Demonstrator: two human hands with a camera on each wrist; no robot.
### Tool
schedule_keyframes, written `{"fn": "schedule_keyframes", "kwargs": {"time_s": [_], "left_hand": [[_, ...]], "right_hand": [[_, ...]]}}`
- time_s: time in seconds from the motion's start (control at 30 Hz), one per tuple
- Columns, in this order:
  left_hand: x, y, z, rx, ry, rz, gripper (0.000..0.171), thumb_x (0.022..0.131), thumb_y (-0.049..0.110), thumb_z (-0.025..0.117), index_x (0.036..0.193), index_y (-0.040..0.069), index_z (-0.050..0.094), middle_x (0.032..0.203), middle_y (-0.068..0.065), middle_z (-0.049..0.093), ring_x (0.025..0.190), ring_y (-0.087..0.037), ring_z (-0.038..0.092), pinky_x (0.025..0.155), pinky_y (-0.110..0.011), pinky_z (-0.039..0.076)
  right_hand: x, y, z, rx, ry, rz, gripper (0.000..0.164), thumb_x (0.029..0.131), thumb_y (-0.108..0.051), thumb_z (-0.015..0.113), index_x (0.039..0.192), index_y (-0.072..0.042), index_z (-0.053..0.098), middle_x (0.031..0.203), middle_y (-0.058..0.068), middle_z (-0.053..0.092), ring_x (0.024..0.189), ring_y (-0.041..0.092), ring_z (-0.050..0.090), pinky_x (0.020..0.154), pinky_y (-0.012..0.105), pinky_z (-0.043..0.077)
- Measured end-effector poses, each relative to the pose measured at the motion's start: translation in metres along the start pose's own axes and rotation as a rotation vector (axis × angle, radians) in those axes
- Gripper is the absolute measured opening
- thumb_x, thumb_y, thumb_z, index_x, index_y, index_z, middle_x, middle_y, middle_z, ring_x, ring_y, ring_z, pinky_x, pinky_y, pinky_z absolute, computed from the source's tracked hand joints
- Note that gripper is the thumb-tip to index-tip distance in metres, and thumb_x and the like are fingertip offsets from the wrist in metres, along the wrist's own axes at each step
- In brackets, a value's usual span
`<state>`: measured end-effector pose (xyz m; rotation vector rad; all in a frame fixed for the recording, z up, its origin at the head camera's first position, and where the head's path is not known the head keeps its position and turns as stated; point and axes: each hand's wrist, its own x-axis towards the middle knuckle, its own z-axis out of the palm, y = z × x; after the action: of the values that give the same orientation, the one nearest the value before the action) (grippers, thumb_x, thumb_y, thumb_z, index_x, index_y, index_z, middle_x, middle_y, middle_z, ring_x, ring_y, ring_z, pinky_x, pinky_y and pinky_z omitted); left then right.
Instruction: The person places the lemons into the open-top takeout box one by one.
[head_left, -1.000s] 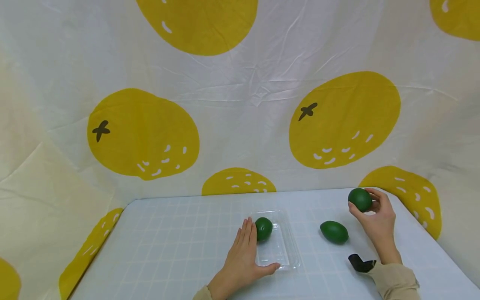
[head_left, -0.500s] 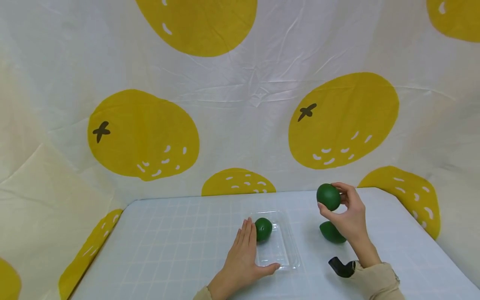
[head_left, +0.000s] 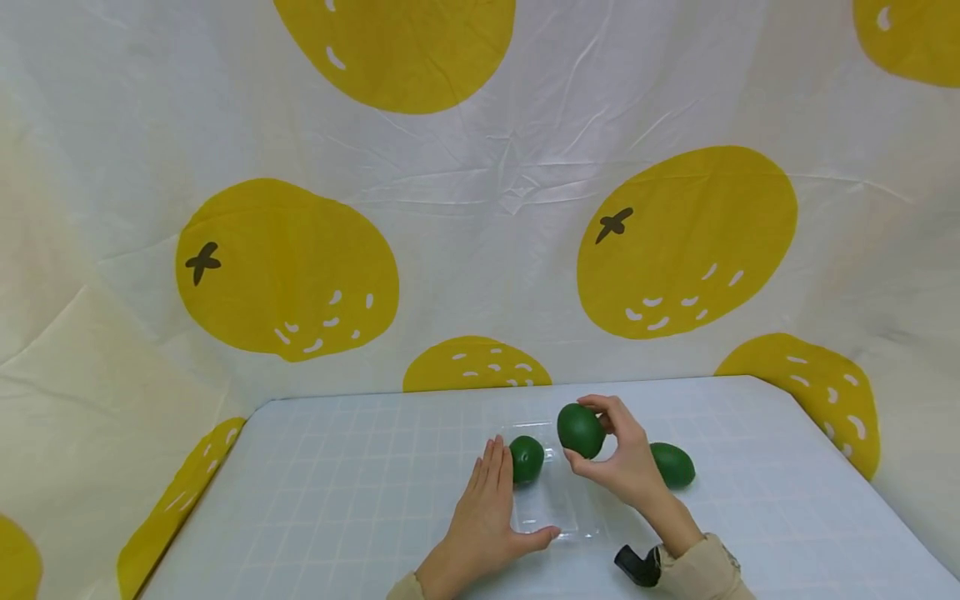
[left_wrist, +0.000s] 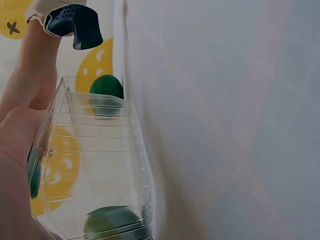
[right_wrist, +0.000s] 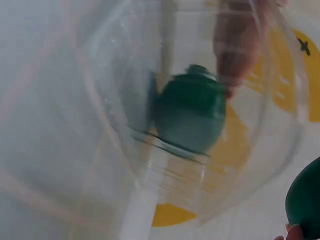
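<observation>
A clear plastic container (head_left: 551,512) rests on the table, with one green lime (head_left: 527,460) inside its far left part. Along the container's left side lies my left hand (head_left: 480,517), fingers straight and thumb spread out by the near edge. My right hand (head_left: 628,462) pinches a second lime (head_left: 580,432) between thumb and fingers, over the container's far right side. The right wrist view shows part of this held lime (right_wrist: 306,200) at its edge and the lime in the container (right_wrist: 190,112) through the clear wall. Partly behind my right hand, a third lime (head_left: 673,465) lies on the table.
A pale checked cloth covers the table (head_left: 337,483). White fabric (head_left: 487,250) printed with big yellow fruit hangs behind it and at both sides. A black device (head_left: 637,567) sits at my right sleeve, low over the table.
My right hand has carried its lime leftward from the table's far right, past the third lime, to over the container. My left hand and the lime in the container have stayed in place.
</observation>
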<state>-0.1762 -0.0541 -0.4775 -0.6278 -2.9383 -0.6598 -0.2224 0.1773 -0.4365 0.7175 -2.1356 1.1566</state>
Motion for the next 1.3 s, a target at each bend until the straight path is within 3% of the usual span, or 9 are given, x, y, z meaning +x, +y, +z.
{"fn": "schedule_keyframes", "kwargs": {"time_s": [0.2,0.37,0.53,0.67,0.83,1.17,1.3], "left_hand": [[0.000,0.000,0.000,0.005,0.015,0.017,0.123,0.078,0.081,0.056,0.155,-0.006,0.016,0.164,-0.020,0.004,0.152,-0.031,0.006,0.119,-0.050,0.018],[-0.001,0.000,0.000,0.006,0.016,0.019,0.123,0.078,0.080,0.057,0.155,-0.006,0.016,0.164,-0.021,0.005,0.151,-0.031,0.006,0.119,-0.050,0.018],[-0.001,-0.001,0.001,0.018,0.016,0.019,0.123,0.078,0.081,0.056,0.155,-0.006,0.017,0.164,-0.021,0.005,0.151,-0.031,0.006,0.119,-0.050,0.018],[-0.001,0.000,0.000,0.008,0.011,0.016,0.122,0.079,0.080,0.056,0.155,-0.006,0.016,0.164,-0.021,0.005,0.151,-0.031,0.006,0.119,-0.050,0.018],[-0.002,0.000,0.000,0.014,0.024,0.022,0.122,0.079,0.080,0.056,0.155,-0.007,0.016,0.163,-0.023,0.007,0.151,-0.032,0.008,0.119,-0.050,0.020],[0.000,-0.001,0.002,0.018,0.013,0.000,0.123,0.078,0.083,0.053,0.156,-0.005,0.015,0.164,-0.021,0.005,0.151,-0.031,0.006,0.119,-0.049,0.018],[0.000,0.000,0.002,0.027,0.016,0.007,0.123,0.078,0.082,0.054,0.155,-0.005,0.016,0.164,-0.022,0.005,0.151,-0.031,0.006,0.120,-0.049,0.018]], "right_hand": [[-0.010,0.006,0.021,0.027,-0.137,0.014,0.068,0.064,-0.013,0.090,0.125,-0.015,0.057,0.113,-0.004,0.058,0.081,0.011,0.051,0.066,0.027,0.050],[-0.017,0.010,0.031,-0.023,-0.205,0.032,0.067,0.063,-0.017,0.089,0.123,-0.012,0.058,0.114,-0.006,0.057,0.089,0.009,0.053,0.070,0.025,0.050],[-0.019,0.006,0.034,-0.127,-0.267,0.093,0.065,0.063,-0.025,0.090,0.119,-0.015,0.060,0.112,-0.011,0.057,0.095,0.007,0.053,0.077,0.028,0.052],[-0.020,0.003,0.034,-0.224,-0.283,0.079,0.062,0.063,-0.028,0.089,0.117,-0.018,0.061,0.108,-0.010,0.058,0.098,0.011,0.051,0.081,0.037,0.048],[-0.021,0.003,0.036,-0.323,-0.311,0.065,0.060,0.062,-0.029,0.090,0.114,-0.018,0.061,0.106,-0.006,0.058,0.098,0.015,0.048,0.078,0.037,0.040],[-0.023,0.000,0.040,-0.425,-0.474,0.081,0.059,0.058,-0.030,0.092,0.107,-0.019,0.061,0.105,-0.004,0.055,0.102,0.020,0.045,0.081,0.043,0.040],[-0.024,-0.001,0.041,-0.413,-0.490,0.099,0.059,0.059,-0.028,0.092,0.107,-0.019,0.060,0.108,-0.004,0.056,0.104,0.020,0.046,0.082,0.045,0.042]]}}
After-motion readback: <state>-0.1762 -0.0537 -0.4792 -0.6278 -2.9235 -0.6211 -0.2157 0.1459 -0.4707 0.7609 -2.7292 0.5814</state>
